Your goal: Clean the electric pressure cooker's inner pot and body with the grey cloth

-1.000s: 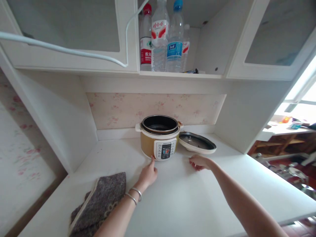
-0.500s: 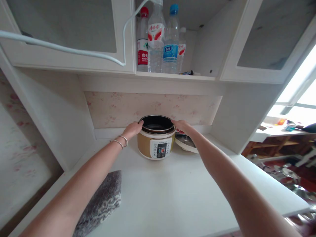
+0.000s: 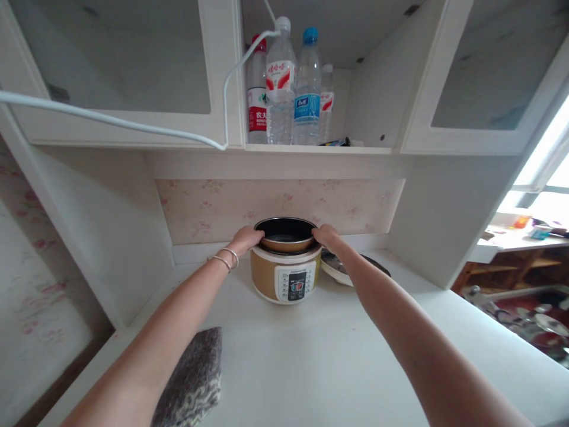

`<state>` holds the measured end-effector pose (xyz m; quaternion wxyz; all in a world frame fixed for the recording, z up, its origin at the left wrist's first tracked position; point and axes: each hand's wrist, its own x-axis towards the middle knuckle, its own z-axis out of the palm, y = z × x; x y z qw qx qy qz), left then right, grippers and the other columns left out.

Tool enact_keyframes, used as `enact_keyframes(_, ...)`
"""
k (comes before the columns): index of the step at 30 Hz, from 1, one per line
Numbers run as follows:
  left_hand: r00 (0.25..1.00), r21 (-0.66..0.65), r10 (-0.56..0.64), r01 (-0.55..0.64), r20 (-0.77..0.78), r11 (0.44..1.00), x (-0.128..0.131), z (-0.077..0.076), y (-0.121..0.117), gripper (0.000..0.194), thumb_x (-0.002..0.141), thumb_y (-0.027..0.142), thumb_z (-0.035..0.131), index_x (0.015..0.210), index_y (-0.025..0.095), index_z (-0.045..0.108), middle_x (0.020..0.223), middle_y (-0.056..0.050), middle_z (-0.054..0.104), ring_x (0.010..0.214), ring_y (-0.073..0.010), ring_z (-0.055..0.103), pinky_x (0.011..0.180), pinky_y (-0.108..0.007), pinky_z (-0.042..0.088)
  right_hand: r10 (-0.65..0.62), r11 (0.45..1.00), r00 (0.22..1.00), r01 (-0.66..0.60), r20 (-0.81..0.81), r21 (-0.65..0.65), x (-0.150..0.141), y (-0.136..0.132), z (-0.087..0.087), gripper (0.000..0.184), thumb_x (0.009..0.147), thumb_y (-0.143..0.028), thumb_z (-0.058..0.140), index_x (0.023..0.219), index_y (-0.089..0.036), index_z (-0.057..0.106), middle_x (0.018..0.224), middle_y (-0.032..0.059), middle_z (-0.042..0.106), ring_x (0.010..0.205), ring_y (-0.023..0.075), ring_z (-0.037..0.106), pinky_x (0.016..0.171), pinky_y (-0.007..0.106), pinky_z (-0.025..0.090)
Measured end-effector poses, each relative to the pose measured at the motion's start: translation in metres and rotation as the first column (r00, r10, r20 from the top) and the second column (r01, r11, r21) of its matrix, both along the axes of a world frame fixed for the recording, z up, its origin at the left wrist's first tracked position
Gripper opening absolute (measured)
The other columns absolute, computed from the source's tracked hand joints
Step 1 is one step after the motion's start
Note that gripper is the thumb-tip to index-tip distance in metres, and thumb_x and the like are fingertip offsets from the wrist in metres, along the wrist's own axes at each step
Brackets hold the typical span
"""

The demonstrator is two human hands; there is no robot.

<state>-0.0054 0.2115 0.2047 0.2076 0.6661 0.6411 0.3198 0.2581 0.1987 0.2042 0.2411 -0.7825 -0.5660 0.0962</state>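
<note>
A dark-lined inner pot (image 3: 287, 244) stands partly raised out of the gold and white rice cooker (image 3: 263, 271), whose control panel faces me. My left hand (image 3: 248, 238) grips the pot's rim on the left, with two bangles on that wrist. On the opposite side my right hand (image 3: 326, 235) pinches the rim. Both hands are closed on it, their fingertips partly hidden. Beside the cooker on the right lies its lid (image 3: 340, 273), inner side up, partly covered by my right forearm.
A grey knitted cloth (image 3: 195, 376) lies at the left of the white counter (image 3: 302, 362). Overhead, several plastic bottles (image 3: 306, 107) stand on the cabinet shelf. A white cable (image 3: 133, 127) hangs across the cabinet front. Side panels flank the counter.
The inner pot has risen a little out of the cooker, and more of its gold outer wall shows. Both hands have moved up with it. The view has tilted slightly upward.
</note>
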Motion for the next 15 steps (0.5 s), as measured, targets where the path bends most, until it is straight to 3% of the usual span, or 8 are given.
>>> enact_keyframes(5,0.989,0.081,-0.018,0.006,0.147,0.997,-0.001,0.011,-0.007,0.028,0.072,0.039,0.053,0.056,0.017,0.059,0.049,-0.005,0.056,0.042,-0.0146,0.050,0.044,-0.027,0.032,0.006,0.991,0.997,0.004,-0.073,0.133,-0.002,-0.004,0.025,0.032,0.081,-0.034,0.047,0.078,-0.011,0.068,0.059,0.0120,0.063,0.070,0.0231,0.063,0.062,0.027,0.043)
enact_keyframes(10,0.962,0.237,-0.061,-0.004,0.265,0.972,0.002,0.044,-0.022,0.027,0.075,0.038,0.051,0.058,0.018,0.056,0.052,-0.004,0.058,0.045,-0.0136,0.053,0.046,-0.024,0.035,0.020,0.964,0.993,0.012,-0.117,0.267,0.000,-0.013,0.056,0.031,0.081,-0.037,0.046,0.072,-0.014,0.065,0.052,0.0060,0.056,0.056,0.0172,0.056,0.054,0.025,0.037)
enact_keyframes(15,0.887,0.405,-0.145,-0.051,0.438,0.913,0.000,0.078,-0.054,0.021,0.072,0.036,0.055,0.063,0.018,0.053,0.053,-0.002,0.057,0.046,-0.0137,0.053,0.044,-0.024,0.036,0.081,0.922,0.977,0.002,-0.198,0.387,-0.006,-0.040,0.084,0.030,0.080,-0.039,0.048,0.071,-0.015,0.062,0.048,0.0006,0.050,0.047,0.0122,0.046,0.050,0.024,0.033)
